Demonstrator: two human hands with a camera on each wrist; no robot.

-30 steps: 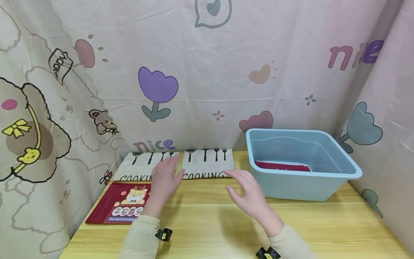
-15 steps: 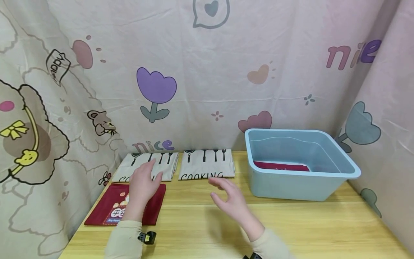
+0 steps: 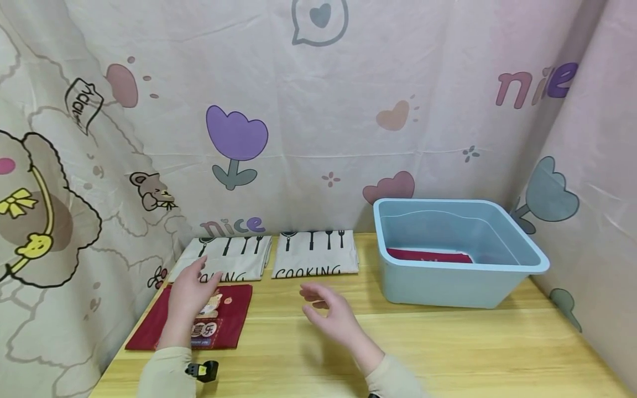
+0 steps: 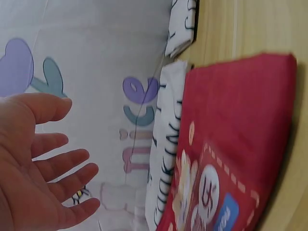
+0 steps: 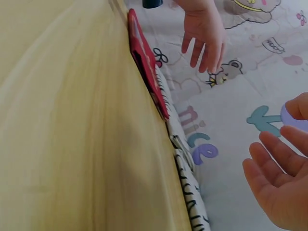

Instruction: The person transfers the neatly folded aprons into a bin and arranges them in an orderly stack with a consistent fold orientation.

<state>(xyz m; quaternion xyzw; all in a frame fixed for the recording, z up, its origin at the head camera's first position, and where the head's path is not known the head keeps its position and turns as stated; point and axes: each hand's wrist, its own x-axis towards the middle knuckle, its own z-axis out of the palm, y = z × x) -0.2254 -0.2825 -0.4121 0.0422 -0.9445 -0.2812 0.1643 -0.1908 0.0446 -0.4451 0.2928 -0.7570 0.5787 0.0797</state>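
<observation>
Red cloth: folded flat on the left of the counter (image 3: 448, 345), its printed front partly hidden by the left forearm.
White cloths: left one (image 3: 239, 258) just beyond the red cloth (image 3: 233, 312), right one (image 3: 316, 255) beside it.
Blue bin: its wall (image 3: 443, 287) at right hides part of the red piece (image 3: 430, 256) inside.
Left grip (image 3: 188, 293): above the red cloth, fingers loosely spread, empty.
Right grip (image 3: 332, 314): over the counter, half-curved, thumb apart, empty.
Head view: alone shows the bin.
Left wrist view: bares the left palm and a blue label.
Right wrist view: shows the left grip apart from the red cloth.
</observation>
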